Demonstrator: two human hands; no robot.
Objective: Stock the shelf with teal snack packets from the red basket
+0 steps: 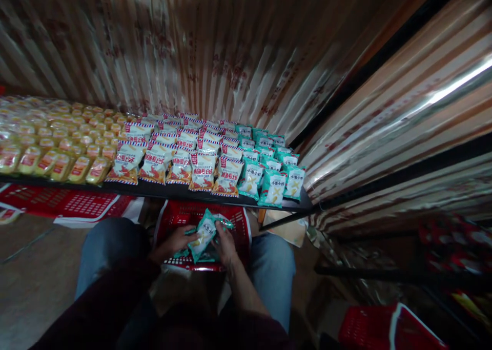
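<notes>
Striped, shiny sheeting backs your space. Your left hand and right hand grip a teal-and-white plastic snack packet over a red perforated basket; matching packets already stand on the black shelf, this one not yet.

Single head-worn view, facing forward and down: left hand and right hand near, below centre; shelf farther (right end in frame), striped backdrop beyond.

Teal packets: "小鱼小虾"; white packets: "鱿鱼爱上虾"
</notes>
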